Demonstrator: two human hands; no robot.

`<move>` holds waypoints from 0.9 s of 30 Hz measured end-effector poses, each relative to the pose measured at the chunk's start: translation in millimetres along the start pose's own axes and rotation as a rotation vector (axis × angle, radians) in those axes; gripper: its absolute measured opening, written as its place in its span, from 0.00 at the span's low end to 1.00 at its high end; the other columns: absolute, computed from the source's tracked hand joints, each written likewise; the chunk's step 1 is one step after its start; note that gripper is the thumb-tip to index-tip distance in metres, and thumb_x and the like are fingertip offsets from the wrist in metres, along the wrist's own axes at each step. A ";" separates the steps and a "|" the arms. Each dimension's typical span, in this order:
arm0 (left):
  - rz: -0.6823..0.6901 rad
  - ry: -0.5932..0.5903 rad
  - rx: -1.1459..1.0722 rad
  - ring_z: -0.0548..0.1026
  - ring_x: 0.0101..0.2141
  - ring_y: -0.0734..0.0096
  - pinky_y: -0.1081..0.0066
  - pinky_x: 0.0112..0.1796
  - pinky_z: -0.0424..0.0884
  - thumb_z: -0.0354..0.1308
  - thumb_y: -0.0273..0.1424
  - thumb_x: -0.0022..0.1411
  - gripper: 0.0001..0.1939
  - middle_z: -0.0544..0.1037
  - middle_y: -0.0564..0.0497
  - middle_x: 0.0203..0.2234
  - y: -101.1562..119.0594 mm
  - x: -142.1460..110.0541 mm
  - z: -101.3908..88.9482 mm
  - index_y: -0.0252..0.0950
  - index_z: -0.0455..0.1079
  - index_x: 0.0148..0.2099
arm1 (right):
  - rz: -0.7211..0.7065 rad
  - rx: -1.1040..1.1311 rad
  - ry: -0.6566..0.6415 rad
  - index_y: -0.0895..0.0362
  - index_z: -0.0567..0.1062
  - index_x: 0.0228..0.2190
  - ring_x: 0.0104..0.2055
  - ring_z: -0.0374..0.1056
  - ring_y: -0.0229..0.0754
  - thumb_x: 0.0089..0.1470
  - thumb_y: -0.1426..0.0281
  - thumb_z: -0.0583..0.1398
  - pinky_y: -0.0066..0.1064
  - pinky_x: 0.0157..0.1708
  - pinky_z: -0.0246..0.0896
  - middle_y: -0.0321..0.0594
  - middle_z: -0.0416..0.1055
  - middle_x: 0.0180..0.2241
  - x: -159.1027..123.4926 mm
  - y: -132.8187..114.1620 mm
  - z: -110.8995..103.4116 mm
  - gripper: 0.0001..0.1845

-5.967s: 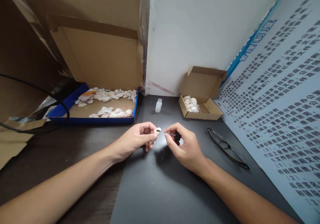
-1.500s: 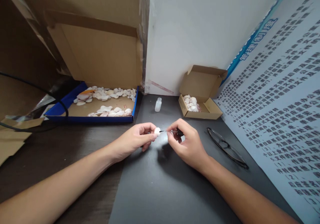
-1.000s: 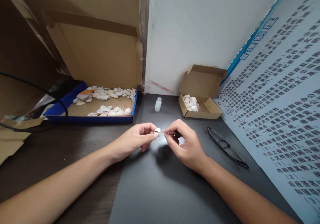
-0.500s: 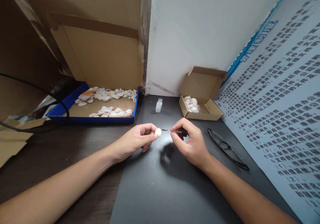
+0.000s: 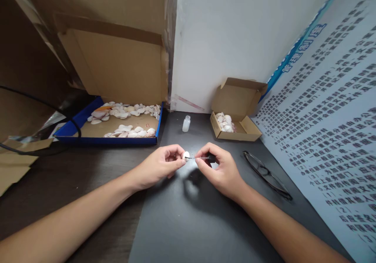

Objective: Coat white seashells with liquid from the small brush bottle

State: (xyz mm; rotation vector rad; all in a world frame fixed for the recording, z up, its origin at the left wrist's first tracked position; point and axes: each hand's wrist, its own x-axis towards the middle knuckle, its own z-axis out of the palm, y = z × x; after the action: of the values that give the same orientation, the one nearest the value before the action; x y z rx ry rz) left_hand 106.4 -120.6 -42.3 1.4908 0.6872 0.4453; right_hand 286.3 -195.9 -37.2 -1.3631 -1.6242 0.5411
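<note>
Between thumb and fingers, my left hand [image 5: 164,162] pinches a small white seashell [image 5: 186,154] above the dark table. My right hand [image 5: 221,169] is closed on a thin brush [image 5: 202,158] with a black cap as its handle. The dark bristle tip lies across the shell's face and appears to touch it. Behind both hands stands a small uncapped bottle [image 5: 186,124], upright, with a whitish liquid or coating in it.
At the back left, a blue-rimmed box [image 5: 102,140] holds many shells. A small open cardboard box [image 5: 237,136] with white shells stands back right. Black-framed glasses [image 5: 266,173] lie right of my right hand. A black cable [image 5: 66,116] loops at far left.
My right hand has moved left, bringing the brush tip from a gap beside the shell onto it. The shell has turned slightly in my left hand, which otherwise stays in place.
</note>
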 end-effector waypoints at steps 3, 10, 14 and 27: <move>0.042 0.003 0.057 0.58 0.19 0.81 0.78 0.21 0.54 0.59 0.44 0.58 0.16 0.62 0.60 0.20 -2.1 0.0 0.2 0.35 0.64 0.36 | -0.001 0.002 0.022 0.58 0.72 0.28 0.26 0.63 0.33 0.51 0.71 0.59 0.24 0.25 0.59 0.36 0.67 0.25 -0.6 -1.3 -1.6 0.03; 0.125 0.006 0.111 0.55 0.22 0.80 0.77 0.24 0.53 0.57 0.38 0.60 0.12 0.60 0.59 0.21 -8.7 1.0 1.4 0.34 0.63 0.35 | -0.026 -0.059 -0.001 0.58 0.72 0.27 0.25 0.60 0.32 0.51 0.73 0.59 0.24 0.25 0.57 0.34 0.65 0.24 0.3 0.4 -0.8 0.02; 0.125 -0.001 0.141 0.55 0.23 0.79 0.77 0.24 0.53 0.56 0.37 0.61 0.10 0.59 0.60 0.21 -11.0 1.1 1.6 0.34 0.63 0.35 | -0.028 -0.041 -0.028 0.58 0.71 0.26 0.25 0.59 0.33 0.50 0.73 0.58 0.24 0.25 0.56 0.34 0.64 0.23 0.0 -1.8 -1.9 0.03; 0.123 0.001 0.072 0.55 0.23 0.80 0.77 0.24 0.53 0.57 0.38 0.59 0.12 0.60 0.60 0.22 -6.6 1.0 0.5 0.33 0.63 0.35 | -0.031 -0.134 0.032 0.58 0.69 0.25 0.24 0.58 0.32 0.48 0.77 0.57 0.23 0.25 0.55 0.32 0.63 0.22 1.9 1.7 -1.5 0.03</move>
State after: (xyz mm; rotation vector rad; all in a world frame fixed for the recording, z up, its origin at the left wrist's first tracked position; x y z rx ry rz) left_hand 106.6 -120.7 -49.0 1.6070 0.6199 0.5193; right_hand 288.6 -194.0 -37.1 -1.4349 -1.6773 0.3962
